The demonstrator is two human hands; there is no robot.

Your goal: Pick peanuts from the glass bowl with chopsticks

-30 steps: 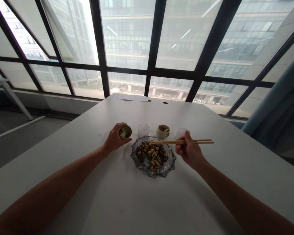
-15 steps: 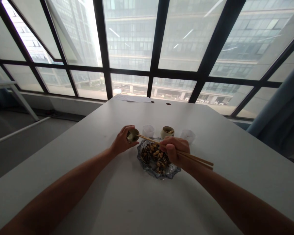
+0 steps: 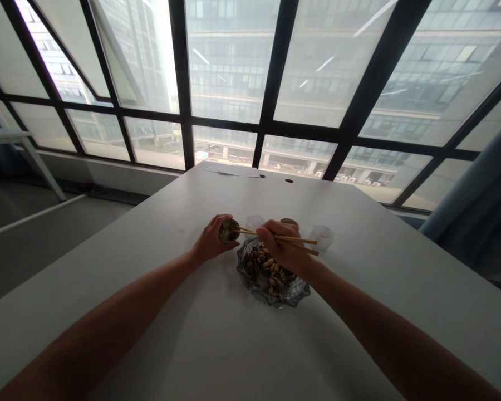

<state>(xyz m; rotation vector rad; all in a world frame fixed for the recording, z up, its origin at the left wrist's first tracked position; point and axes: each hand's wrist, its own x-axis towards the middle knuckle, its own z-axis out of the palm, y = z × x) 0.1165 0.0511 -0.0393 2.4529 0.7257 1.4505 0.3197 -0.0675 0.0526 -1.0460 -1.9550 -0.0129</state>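
Note:
A glass dish (image 3: 294, 292) of mixed nuts and dark seeds sits on the white table (image 3: 217, 334). My left hand (image 3: 211, 242) is wrapped round a small brown cup (image 3: 229, 230) just left of the dish and tilts it. My right hand (image 3: 281, 248) hovers over the dish and grips a pair of wooden chopsticks (image 3: 294, 240), whose tips reach the brown cup's mouth. Behind the hands stand a small clear cup (image 3: 254, 221), a second brown cup (image 3: 290, 223) mostly hidden by my right hand, and another clear cup (image 3: 323, 236).
Sheets of paper (image 3: 229, 169) lie at the table's far edge, near two small dark spots. Large windows with black frames rise behind the table. A blue curtain (image 3: 480, 200) hangs at the right, and another white table (image 3: 8, 139) stands at the far left.
My right hand swung the chopsticks left from beside the dish until their tips reached the brown cup. My left hand kept its hold on that cup and tilted it.

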